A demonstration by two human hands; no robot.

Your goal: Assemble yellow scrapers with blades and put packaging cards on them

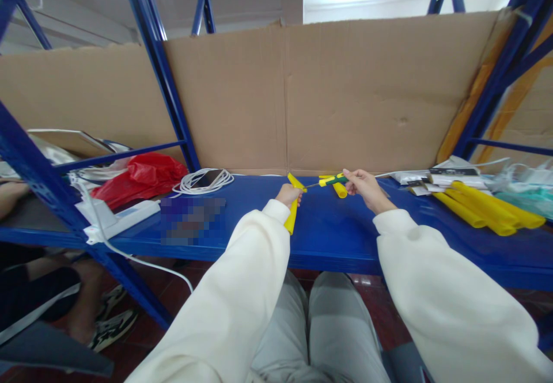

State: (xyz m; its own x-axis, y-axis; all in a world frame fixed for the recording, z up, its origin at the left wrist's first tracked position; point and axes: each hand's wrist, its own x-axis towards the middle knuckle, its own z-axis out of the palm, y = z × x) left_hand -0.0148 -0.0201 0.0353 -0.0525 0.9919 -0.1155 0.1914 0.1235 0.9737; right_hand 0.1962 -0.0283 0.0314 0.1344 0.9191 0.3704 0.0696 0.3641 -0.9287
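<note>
Over the blue shelf top (337,233), my left hand (287,195) is closed around a yellow tube-like piece (292,219), whose ends stick out above and below the fingers. My right hand (365,188) grips the end of a screwdriver (333,180) with a yellow and green handle. Its thin shaft points left, and the tip meets the yellow piece near my left fingers; whether it is inside cannot be made out. Behind the screwdriver, another yellow tube (341,190) lies on the shelf, partly covered by the handle.
Several yellow tubes (488,209) are piled at the right beside plastic packets (453,170). On the left lie a coiled white cable (203,182), a red plastic bag (142,175) and a white power strip (129,220). Cardboard (345,95) closes the back. Another person's leg shows at lower left.
</note>
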